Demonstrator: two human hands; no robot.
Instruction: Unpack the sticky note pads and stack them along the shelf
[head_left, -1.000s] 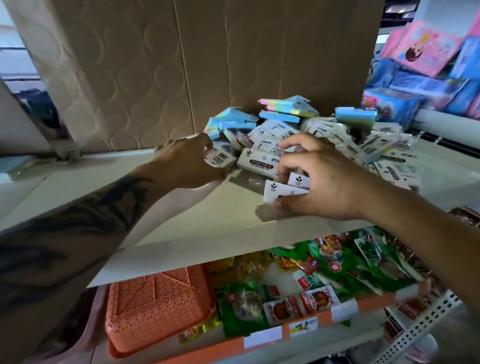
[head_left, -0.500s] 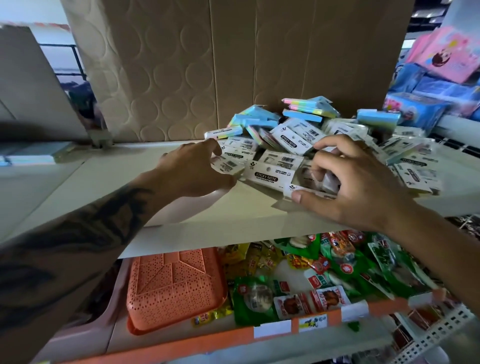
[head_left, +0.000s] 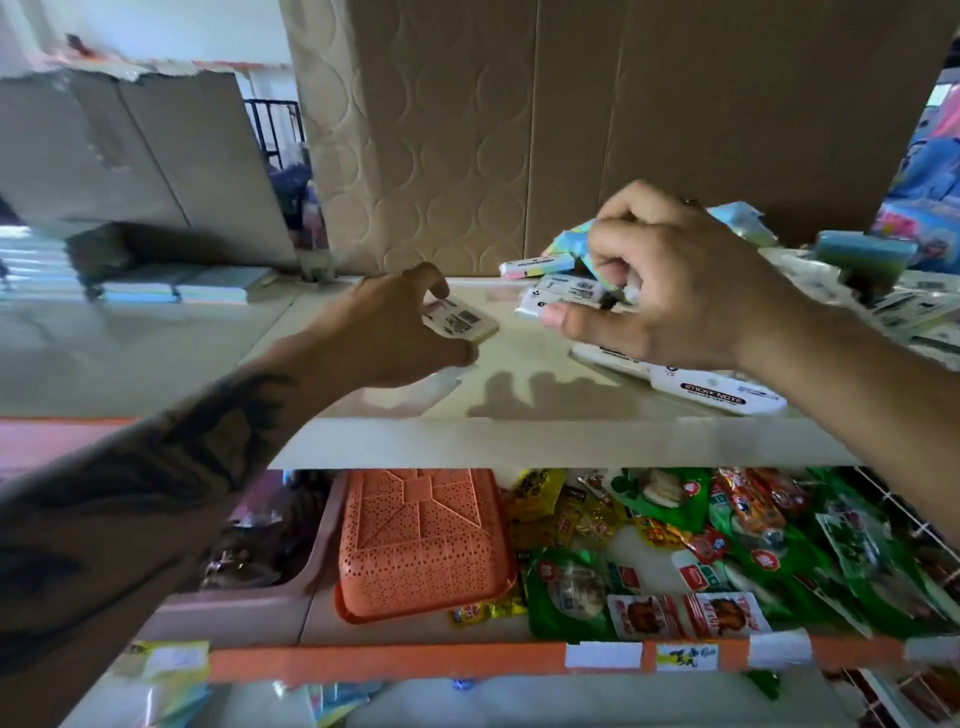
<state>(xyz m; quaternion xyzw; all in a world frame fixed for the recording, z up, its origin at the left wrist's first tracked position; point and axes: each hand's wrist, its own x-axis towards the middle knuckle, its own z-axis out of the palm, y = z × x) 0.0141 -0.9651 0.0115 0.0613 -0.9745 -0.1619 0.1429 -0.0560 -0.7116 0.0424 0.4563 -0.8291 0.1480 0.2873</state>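
Left hand (head_left: 400, 332) pinches one pad (head_left: 460, 325), right hand (head_left: 670, 291) clutches several packs (head_left: 566, 296) — the heap (head_left: 909, 312) at three o'clock could slide off the shelf (head_left: 519, 441) if nudged.

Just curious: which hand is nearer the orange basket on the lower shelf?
Left. The left hand is almost straight above the orange basket; the right hand is higher and off to the right.

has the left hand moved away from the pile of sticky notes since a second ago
Yes. The left hand, holding one pad, has shifted left along the shelf, away from the pile.
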